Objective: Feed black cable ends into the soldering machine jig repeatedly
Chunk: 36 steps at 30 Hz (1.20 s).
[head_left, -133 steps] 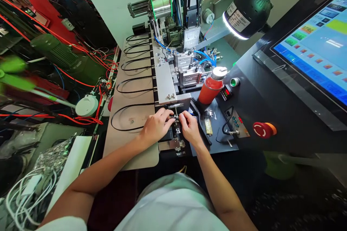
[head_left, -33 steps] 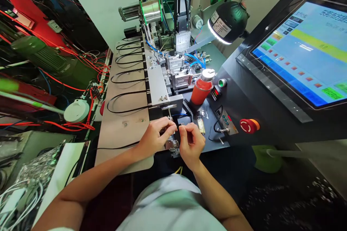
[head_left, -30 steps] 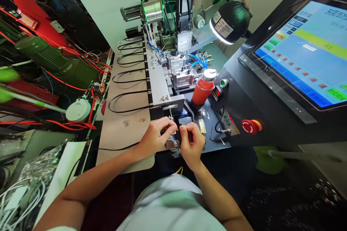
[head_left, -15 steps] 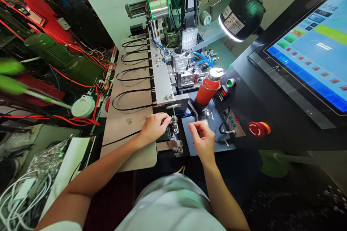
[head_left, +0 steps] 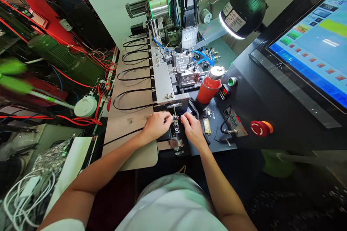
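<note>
At the front of the machine, my left hand (head_left: 158, 124) is closed, thumb and fingertips pinched together beside a small metal clamp fixture (head_left: 176, 126). A black cable (head_left: 123, 136) crosses the beige plate and runs into this hand; its end is hidden by the fingers. My right hand (head_left: 193, 130) faces it from the other side of the fixture, fingertips pinched close to the same spot. Whatever sits between the right fingertips is too small to make out. Just below both hands is a second metal clamp (head_left: 177, 144).
Several looped black cables lie along the beige plate (head_left: 130, 90). To the right are a red bottle (head_left: 208, 88), a yellowish taped piece (head_left: 206, 125), a control panel (head_left: 235, 121), a red emergency stop button (head_left: 258, 128) and a touchscreen (head_left: 311, 43). A black lamp (head_left: 244, 12) hangs above.
My right hand has moved left and slightly up, from over the dark plate to the clamp fixture beside my left hand. The left hand stays nearly in place.
</note>
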Each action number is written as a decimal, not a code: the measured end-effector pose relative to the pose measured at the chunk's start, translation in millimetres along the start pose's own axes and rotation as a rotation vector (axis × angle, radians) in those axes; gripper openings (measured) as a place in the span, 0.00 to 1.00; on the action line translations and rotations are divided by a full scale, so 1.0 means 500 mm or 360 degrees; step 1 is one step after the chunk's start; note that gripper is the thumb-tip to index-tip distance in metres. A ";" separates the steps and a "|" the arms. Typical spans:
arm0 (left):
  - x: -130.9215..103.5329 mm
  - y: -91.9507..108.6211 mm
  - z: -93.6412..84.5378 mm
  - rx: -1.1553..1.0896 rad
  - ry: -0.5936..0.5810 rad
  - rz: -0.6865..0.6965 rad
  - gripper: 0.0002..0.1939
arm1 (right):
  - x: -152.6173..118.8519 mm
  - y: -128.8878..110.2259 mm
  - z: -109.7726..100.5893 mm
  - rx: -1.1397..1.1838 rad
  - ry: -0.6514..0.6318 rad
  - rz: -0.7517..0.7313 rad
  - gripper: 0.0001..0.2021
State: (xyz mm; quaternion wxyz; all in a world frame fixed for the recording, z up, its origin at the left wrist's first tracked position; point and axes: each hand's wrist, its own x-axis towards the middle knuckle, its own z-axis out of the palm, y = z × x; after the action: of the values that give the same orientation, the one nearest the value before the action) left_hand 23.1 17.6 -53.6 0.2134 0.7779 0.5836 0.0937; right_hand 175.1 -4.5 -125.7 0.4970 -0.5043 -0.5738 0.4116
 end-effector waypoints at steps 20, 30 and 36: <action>-0.030 -0.018 -0.001 0.1088 0.0125 0.0966 0.17 | 0.014 0.026 0.039 0.0310 0.0053 -0.0069 0.17; -0.043 -0.044 -0.011 0.0538 0.0152 0.0358 0.11 | -0.012 -0.002 0.000 -0.0315 0.0166 -0.0476 0.12; -0.044 -0.036 -0.013 0.0653 0.0112 0.0349 0.11 | -0.031 -0.003 -0.022 -0.0494 0.0443 -0.0588 0.14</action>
State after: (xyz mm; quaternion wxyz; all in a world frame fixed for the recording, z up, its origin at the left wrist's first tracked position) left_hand -1.7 2.6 -53.3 0.0187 0.8599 0.5096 0.0228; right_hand 185.5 -20.5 -125.0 0.5546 -0.5130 -0.6383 0.1480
